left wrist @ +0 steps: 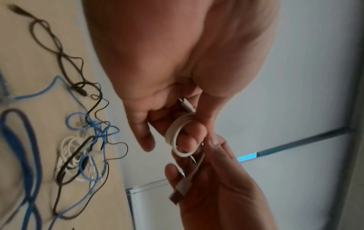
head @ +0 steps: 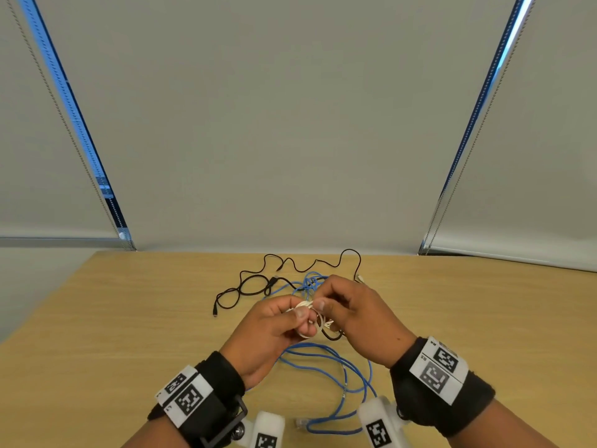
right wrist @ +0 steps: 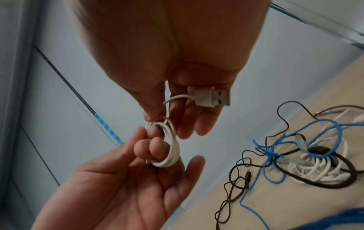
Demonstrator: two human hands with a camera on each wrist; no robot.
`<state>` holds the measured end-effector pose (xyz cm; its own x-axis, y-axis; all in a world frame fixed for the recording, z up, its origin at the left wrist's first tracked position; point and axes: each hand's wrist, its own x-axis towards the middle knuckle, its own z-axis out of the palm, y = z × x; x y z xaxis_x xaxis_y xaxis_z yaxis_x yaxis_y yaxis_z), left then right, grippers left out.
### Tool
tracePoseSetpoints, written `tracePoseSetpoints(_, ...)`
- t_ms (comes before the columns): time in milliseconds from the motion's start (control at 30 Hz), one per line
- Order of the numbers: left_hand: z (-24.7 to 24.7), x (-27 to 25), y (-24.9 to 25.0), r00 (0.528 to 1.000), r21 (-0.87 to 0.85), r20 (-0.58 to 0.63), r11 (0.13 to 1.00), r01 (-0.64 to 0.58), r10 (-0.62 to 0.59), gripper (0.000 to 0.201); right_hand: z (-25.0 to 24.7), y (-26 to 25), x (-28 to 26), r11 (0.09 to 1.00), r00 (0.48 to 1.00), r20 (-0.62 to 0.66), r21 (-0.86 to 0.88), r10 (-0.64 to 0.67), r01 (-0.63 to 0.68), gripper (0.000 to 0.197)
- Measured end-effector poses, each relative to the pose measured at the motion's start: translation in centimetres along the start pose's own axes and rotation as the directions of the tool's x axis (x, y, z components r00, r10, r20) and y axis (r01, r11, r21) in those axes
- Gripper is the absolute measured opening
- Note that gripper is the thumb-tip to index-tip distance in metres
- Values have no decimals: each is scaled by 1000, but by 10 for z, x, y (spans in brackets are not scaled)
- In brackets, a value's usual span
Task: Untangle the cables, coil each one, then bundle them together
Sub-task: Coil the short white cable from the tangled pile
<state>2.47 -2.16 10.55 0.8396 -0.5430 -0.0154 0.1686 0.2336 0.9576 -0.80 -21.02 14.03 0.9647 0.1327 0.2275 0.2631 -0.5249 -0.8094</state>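
Observation:
A small white cable coil [head: 305, 313] is wound round two fingers of my left hand [head: 290, 318], which holds it above the table. In the left wrist view the coil [left wrist: 173, 132] sits tight on those fingers. My right hand [head: 332, 302] pinches the cable's free end beside the coil [right wrist: 171, 149], and its white USB plug [right wrist: 212, 98] lies across the curled right fingers. Under both hands lies a tangle [head: 310, 282] of a blue network cable [head: 339, 373], a thin black cable [head: 252, 282] and another white cable [right wrist: 315, 169].
The wooden table [head: 129, 318] ends at a wall of grey roller blinds [head: 290, 124]. The blue cable's clear plug [head: 300, 423] lies near the front edge between my wrists. The black cable's small plug [head: 214, 313] rests left of the tangle.

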Motion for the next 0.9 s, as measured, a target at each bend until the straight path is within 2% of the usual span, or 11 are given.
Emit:
tracePoseSetpoints(100,9,1,-8,997,-122,-72,992,-22,13,15,5,3,1,995,999,25,85,44,-46,18)
tracePoseSetpoints(200,11,2,-12,994,-108,-95,992,-70,59,19,8,5,0,989,997,42,131,60,-65,25)
tracePoseSetpoints(300,5,1,-13,989,138,-96,985,-101,115,17,11,6,-2,987,995,46,129,85,-90,20)
tracePoseSetpoints(400,0,0,-18,979,505,-62,852,-137,194,22,10,6,-2,982,989,68,134,129,-137,13)
tracePoseSetpoints(467,-1,0,-20,982,565,-52,816,-120,180,23,4,5,1,978,984,113,139,141,-156,14)
tracePoseSetpoints(567,-2,-1,-16,990,525,-52,847,-82,129,26,-11,4,7,980,976,175,127,129,-152,12)
tracePoseSetpoints(767,0,-3,-10,996,274,-88,962,1,24,21,-24,12,9,993,973,217,-102,83,-62,8)
tracePoseSetpoints(833,2,-4,-10,997,208,-80,978,13,4,20,-20,15,8,994,973,210,-75,98,-84,10)
tracePoseSetpoints(900,4,-3,-10,996,197,-85,980,6,11,20,-15,16,7,992,980,161,34,115,-122,12)
